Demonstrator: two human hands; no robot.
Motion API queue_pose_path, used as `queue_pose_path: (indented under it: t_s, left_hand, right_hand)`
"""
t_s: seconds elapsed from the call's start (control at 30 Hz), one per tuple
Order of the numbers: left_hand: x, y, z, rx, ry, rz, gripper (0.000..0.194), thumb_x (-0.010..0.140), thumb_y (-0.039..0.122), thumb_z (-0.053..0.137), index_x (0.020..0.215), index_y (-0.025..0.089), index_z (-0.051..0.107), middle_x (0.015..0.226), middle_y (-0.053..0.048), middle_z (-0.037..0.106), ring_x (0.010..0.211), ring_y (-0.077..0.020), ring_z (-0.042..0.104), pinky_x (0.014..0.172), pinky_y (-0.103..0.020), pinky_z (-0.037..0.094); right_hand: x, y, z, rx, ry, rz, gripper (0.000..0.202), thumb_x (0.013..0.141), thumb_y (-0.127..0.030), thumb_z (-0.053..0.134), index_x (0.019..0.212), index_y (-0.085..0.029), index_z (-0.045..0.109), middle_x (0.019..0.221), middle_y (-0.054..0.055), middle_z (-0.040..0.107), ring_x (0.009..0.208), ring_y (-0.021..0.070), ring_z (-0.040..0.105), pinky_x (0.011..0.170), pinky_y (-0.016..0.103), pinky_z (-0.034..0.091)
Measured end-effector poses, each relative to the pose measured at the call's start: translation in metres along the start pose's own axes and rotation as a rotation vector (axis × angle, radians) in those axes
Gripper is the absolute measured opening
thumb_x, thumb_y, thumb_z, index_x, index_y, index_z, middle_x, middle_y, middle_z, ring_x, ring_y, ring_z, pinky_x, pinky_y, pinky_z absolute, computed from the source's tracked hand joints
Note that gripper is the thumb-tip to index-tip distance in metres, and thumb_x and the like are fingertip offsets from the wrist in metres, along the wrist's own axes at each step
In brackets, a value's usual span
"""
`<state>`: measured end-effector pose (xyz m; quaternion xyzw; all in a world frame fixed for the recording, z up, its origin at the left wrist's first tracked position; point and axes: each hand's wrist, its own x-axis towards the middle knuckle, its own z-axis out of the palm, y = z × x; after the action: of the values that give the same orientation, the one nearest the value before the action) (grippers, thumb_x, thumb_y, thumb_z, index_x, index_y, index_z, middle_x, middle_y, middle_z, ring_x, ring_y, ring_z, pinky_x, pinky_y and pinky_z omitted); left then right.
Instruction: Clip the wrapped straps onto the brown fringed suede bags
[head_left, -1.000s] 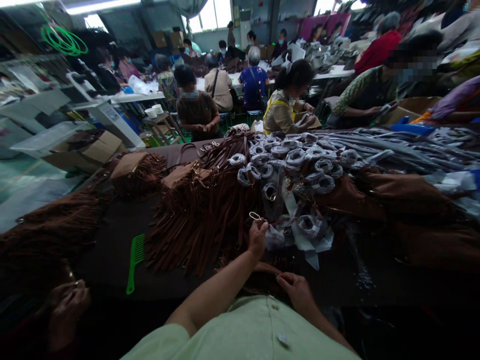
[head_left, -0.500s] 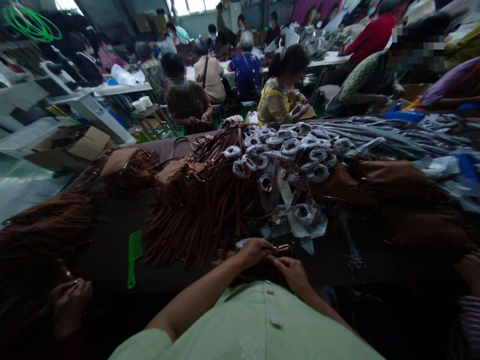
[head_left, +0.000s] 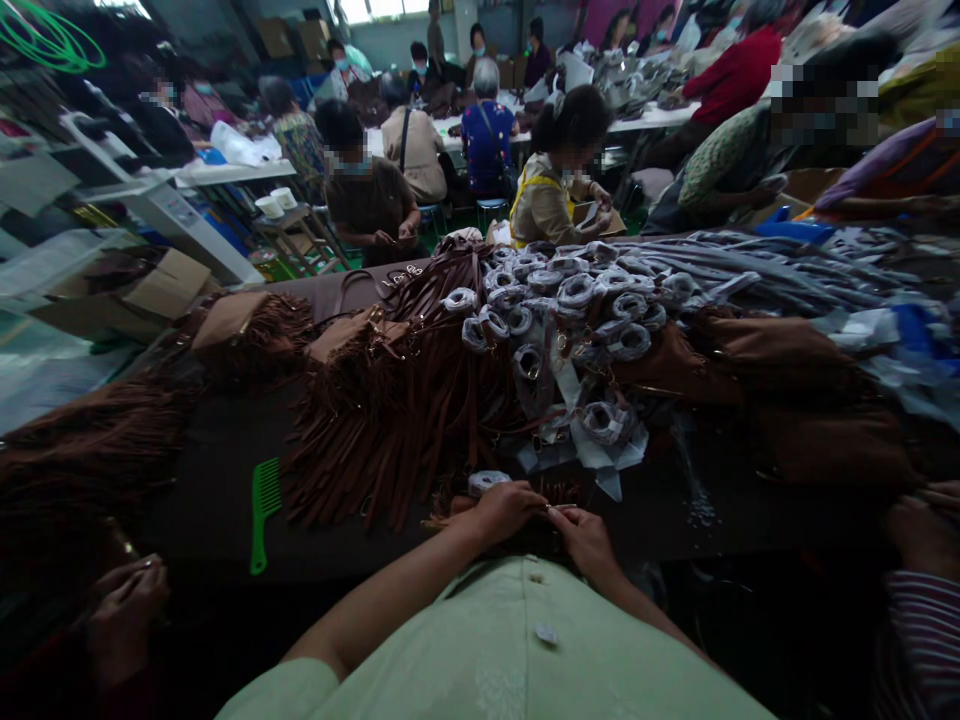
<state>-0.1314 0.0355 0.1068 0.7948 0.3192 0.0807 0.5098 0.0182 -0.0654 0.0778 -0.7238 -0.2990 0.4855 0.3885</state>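
Observation:
In front of the light green shirt, my left hand (head_left: 511, 507) and my right hand (head_left: 583, 538) meet with fingertips pinched together. Between them a small gold-coloured metal clasp (head_left: 552, 507) glints, mostly covered by the fingers. Beneath and behind the hands lies a brown fringed bag (head_left: 559, 492), largely hidden by my arms. A strap coil wrapped in clear plastic (head_left: 487, 482) rests just beyond my left hand.
A green comb (head_left: 264, 510) lies left on the dark table. Brown fringed bags (head_left: 360, 345), many plastic-wrapped strap coils (head_left: 577, 290) and brown bags (head_left: 795, 350) are heaped ahead. Co-workers' hands (head_left: 127, 605) appear left and right (head_left: 922, 530); more people sit beyond.
My fingertips have closed together over the gold-coloured clasp, which stuck out plainly before. The view has shifted slightly, and the co-worker's striped sleeve at right shows more.

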Motion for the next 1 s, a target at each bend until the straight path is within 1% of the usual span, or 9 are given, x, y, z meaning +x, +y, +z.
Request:
queue_pose_path:
  t_s: [0.17,0.33,0.43,0.53,0.6,0.67,0.77,0.87,1.0]
  left_hand:
    - [-0.001,-0.006,0.007,-0.088,0.004,0.025,0.023,0.079,0.032,0.057,0.094,0.022,0.072,0.091,-0.007,0.066,0.082,-0.0168,0.059,0.076,-0.024,0.043]
    - [0.009,-0.027,0.019,-0.325,-0.016,-0.23,0.024,0.073,0.035,0.061,0.079,0.015,0.073,0.069,-0.004,0.066,0.062,-0.0128,0.057,0.057,-0.02,0.04]
    - [0.014,-0.033,0.021,-0.416,-0.054,-0.339,0.025,0.065,0.035,0.068,0.076,0.012,0.073,0.063,-0.003,0.066,0.056,-0.0114,0.054,0.053,-0.02,0.038]
    - [0.015,-0.033,0.023,-0.436,-0.072,-0.393,0.023,0.064,0.033,0.068,0.073,0.012,0.071,0.061,-0.003,0.064,0.055,-0.0115,0.053,0.053,-0.02,0.037]
    - [0.014,-0.031,0.024,-0.344,-0.018,-0.376,0.019,0.069,0.031,0.063,0.073,0.013,0.069,0.064,-0.003,0.063,0.058,-0.0126,0.054,0.055,-0.021,0.039]
    - [0.012,-0.028,0.028,-0.173,0.103,-0.304,0.015,0.074,0.029,0.057,0.075,0.016,0.066,0.071,-0.003,0.063,0.066,-0.0142,0.055,0.062,-0.022,0.04]
    - [0.012,-0.027,0.034,-0.028,0.235,-0.217,0.013,0.079,0.029,0.053,0.08,0.019,0.061,0.08,-0.004,0.062,0.074,-0.0153,0.056,0.07,-0.024,0.04]
    - [0.02,-0.031,0.042,-0.206,0.2,-0.276,0.013,0.08,0.027,0.049,0.078,0.018,0.058,0.075,-0.003,0.062,0.069,-0.0138,0.056,0.064,-0.022,0.041]
    - [0.035,-0.039,0.049,-0.577,0.161,-0.31,0.014,0.08,0.028,0.048,0.077,0.015,0.053,0.07,-0.002,0.063,0.058,-0.0099,0.054,0.055,-0.019,0.039]
  right_hand:
    - [0.001,0.008,0.002,0.014,-0.026,-0.003,0.048,0.063,-0.058,0.061,0.069,-0.011,0.07,0.059,0.003,0.063,0.054,0.0137,0.051,0.051,0.024,0.037]
    - [0.001,0.014,0.003,-0.064,-0.081,0.005,0.046,0.066,-0.054,0.061,0.073,-0.01,0.07,0.059,0.002,0.062,0.053,0.0129,0.051,0.049,0.022,0.035]
    - [-0.001,0.014,0.003,-0.11,-0.094,0.022,0.042,0.066,-0.051,0.06,0.071,-0.01,0.07,0.053,0.0,0.059,0.047,0.0105,0.047,0.044,0.021,0.031]
    - [-0.003,0.011,0.004,-0.108,-0.098,0.044,0.039,0.065,-0.049,0.061,0.07,-0.011,0.069,0.049,-0.002,0.056,0.041,0.0085,0.042,0.041,0.021,0.029]
    - [-0.004,0.009,0.004,-0.055,-0.069,0.069,0.037,0.062,-0.046,0.065,0.077,-0.013,0.067,0.047,-0.004,0.054,0.039,0.0085,0.041,0.039,0.021,0.029]
    - [-0.006,0.006,0.003,0.064,-0.039,0.084,0.04,0.056,-0.041,0.071,0.084,-0.014,0.064,0.049,-0.005,0.054,0.041,0.0096,0.045,0.04,0.021,0.034]
    - [-0.011,-0.001,-0.001,0.252,-0.008,0.057,0.046,0.049,-0.034,0.078,0.086,-0.016,0.06,0.063,-0.001,0.063,0.057,0.0144,0.058,0.052,0.025,0.047]
    - [-0.016,-0.01,-0.007,0.323,0.024,0.005,0.042,0.051,-0.037,0.078,0.083,-0.016,0.06,0.078,0.005,0.068,0.073,0.0186,0.063,0.066,0.029,0.053]
    - [-0.014,-0.02,-0.012,0.382,0.111,0.03,0.042,0.058,-0.046,0.074,0.085,-0.015,0.063,0.071,0.004,0.068,0.066,0.0182,0.065,0.066,0.032,0.055]
